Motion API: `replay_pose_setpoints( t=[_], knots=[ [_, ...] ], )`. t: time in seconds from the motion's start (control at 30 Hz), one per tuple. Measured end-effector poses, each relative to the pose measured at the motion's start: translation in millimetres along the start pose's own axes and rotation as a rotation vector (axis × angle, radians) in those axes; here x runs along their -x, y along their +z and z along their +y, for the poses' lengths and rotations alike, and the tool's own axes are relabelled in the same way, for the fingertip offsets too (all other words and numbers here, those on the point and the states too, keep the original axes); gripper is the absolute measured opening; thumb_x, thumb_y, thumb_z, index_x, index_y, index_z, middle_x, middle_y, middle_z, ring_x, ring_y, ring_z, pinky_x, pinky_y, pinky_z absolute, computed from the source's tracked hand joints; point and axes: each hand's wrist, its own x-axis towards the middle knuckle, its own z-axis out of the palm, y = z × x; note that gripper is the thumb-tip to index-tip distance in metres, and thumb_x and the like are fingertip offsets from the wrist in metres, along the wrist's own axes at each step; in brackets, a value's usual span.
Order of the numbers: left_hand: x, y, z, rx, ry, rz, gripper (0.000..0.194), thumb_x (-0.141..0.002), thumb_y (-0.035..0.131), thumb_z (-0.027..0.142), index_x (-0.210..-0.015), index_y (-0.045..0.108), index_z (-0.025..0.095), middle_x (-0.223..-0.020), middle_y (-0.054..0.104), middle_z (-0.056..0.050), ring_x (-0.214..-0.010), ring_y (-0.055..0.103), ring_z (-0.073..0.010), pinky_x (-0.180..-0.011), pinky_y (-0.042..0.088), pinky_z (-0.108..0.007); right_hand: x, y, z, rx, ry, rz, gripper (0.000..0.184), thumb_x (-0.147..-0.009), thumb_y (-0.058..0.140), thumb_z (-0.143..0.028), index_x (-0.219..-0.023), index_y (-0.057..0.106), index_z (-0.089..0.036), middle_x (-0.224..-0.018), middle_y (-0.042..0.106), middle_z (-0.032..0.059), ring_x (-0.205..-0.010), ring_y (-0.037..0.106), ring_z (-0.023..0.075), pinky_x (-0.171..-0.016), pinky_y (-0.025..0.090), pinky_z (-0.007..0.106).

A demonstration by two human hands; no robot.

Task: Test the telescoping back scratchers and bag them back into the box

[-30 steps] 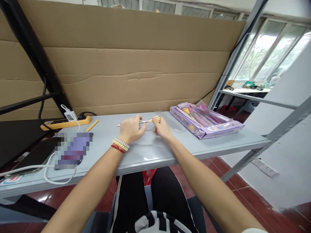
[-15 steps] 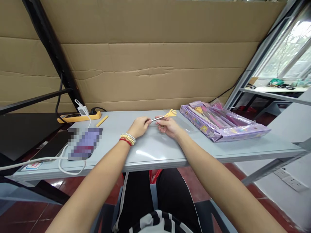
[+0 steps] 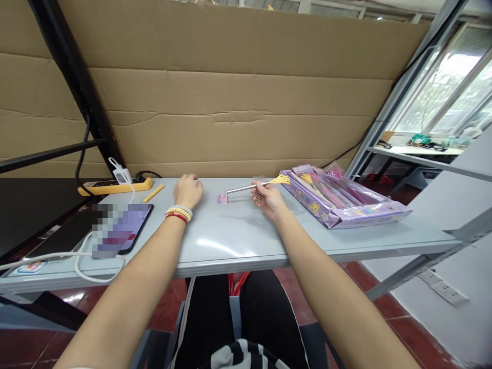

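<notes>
A back scratcher with a thin silver rod (image 3: 242, 188) and a yellow hand-shaped head (image 3: 280, 179) lies across the fingers of my right hand (image 3: 269, 199), which is closed on the rod close to the head. The rod's far end points left above the table. My left hand (image 3: 187, 191) is at the left of the table top, back upward, fingers bent and partly hidden, with nothing visible in it. Between the hands a small purple printed label (image 3: 222, 199) lies flat on the table (image 3: 230, 230).
A purple box (image 3: 346, 200) of packaged back scratchers stands at the right. To the left are a yellow stick (image 3: 154, 193), a yellow power strip (image 3: 111, 187) with a white charger (image 3: 122, 174), a phone (image 3: 134, 230) and its white cable (image 3: 92, 279). Cardboard (image 3: 230, 92) walls the back.
My left hand has let go of the rod and moved left. The rod now shows longer, held by my right hand alone. A purple label has come into view on the table.
</notes>
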Motion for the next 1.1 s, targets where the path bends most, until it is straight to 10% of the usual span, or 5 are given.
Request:
replay_pose_setpoints(
  t=[0.2,0.37,0.7,1.1],
  knots=[
    [-16.0,-9.5,-48.1,-0.274,-0.465,-0.059,0.05,-0.073,0.051,0.03,-0.112,0.06,0.002,-0.129,0.047,-0.032,-0.124,0.039,-0.044,-0.092,0.034,-0.055,0.6,-1.5,-2.0,0.016,0.061,0.123,0.021,-0.08,0.065,-0.034,-0.08,0.054,-0.016,-0.053,0.061,-0.001,-0.039,0.053,0.0089,-0.032,0.031,0.017],
    [-16.4,-5.2,-58.2,-0.395,-0.64,-0.131,0.055,-0.074,0.05,0.032,-0.122,0.053,0.004,-0.13,0.049,-0.027,-0.122,0.042,-0.0386,-0.092,0.032,-0.052,1.9,-1.3,-4.7,0.021,0.092,0.14,0.013,-0.085,0.057,-0.027,-0.08,0.053,-0.016,-0.05,0.061,0.0003,-0.038,0.053,0.0097,-0.033,0.031,0.018],
    [-8.2,14.6,-20.6,-0.435,-0.036,-0.369,0.036,-0.081,0.041,0.019,-0.106,0.066,0.015,-0.113,0.061,-0.017,-0.105,0.055,-0.0302,-0.089,0.036,-0.042,4.8,5.2,-12.1,-0.066,0.139,0.176,0.011,-0.081,0.044,-0.02,-0.071,0.048,-0.018,-0.051,0.064,0.0048,-0.043,0.059,0.015,-0.037,0.036,0.02],
    [-0.7,21.8,-9.7,-0.201,0.255,-0.512,0.028,-0.087,0.036,0.025,-0.103,0.058,0.017,-0.111,0.059,-0.014,-0.109,0.052,-0.0271,-0.094,0.037,-0.042,0.5,5.2,-5.4,0.065,0.154,0.186,0.007,-0.079,0.042,-0.018,-0.073,0.046,-0.017,-0.048,0.061,0.0055,-0.038,0.055,0.0154,-0.037,0.036,0.021]
  ],
)
